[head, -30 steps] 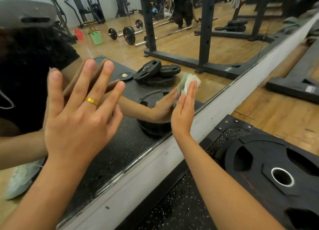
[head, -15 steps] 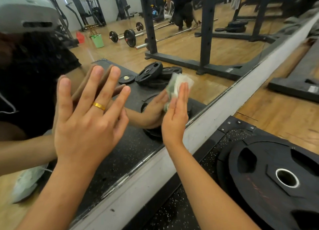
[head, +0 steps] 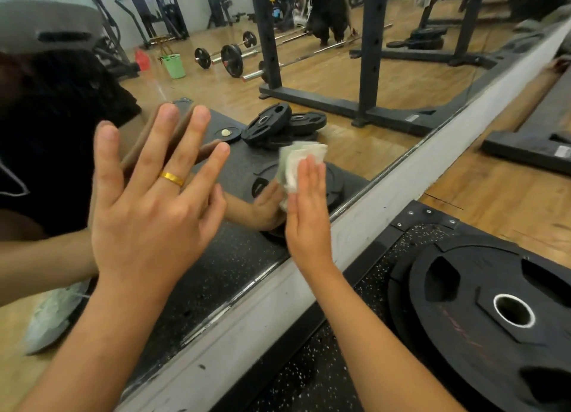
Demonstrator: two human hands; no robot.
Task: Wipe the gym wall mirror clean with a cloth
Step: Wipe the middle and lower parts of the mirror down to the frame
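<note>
The wall mirror [head: 355, 81] fills the upper left of the head view and reflects the gym floor, a rack and barbells. With straight fingers, my right hand [head: 306, 213] presses a crumpled pale green-white cloth [head: 296, 164] flat against the glass just above the mirror's lower edge. My left hand [head: 154, 207], wearing a gold ring, rests flat on the glass to the left with its fingers spread. Both hands show mirrored in the glass.
A white ledge [head: 386, 210] runs diagonally under the mirror. A large black weight plate [head: 494, 312] lies on a speckled rubber mat [head: 309, 377] at lower right. Wooden floor [head: 500, 192] and a black rack base [head: 531, 149] lie to the right.
My right hand has slid the cloth leftward along the lower mirror. My left hand stays flat on the glass, appearing shifted slightly right as the view moved.
</note>
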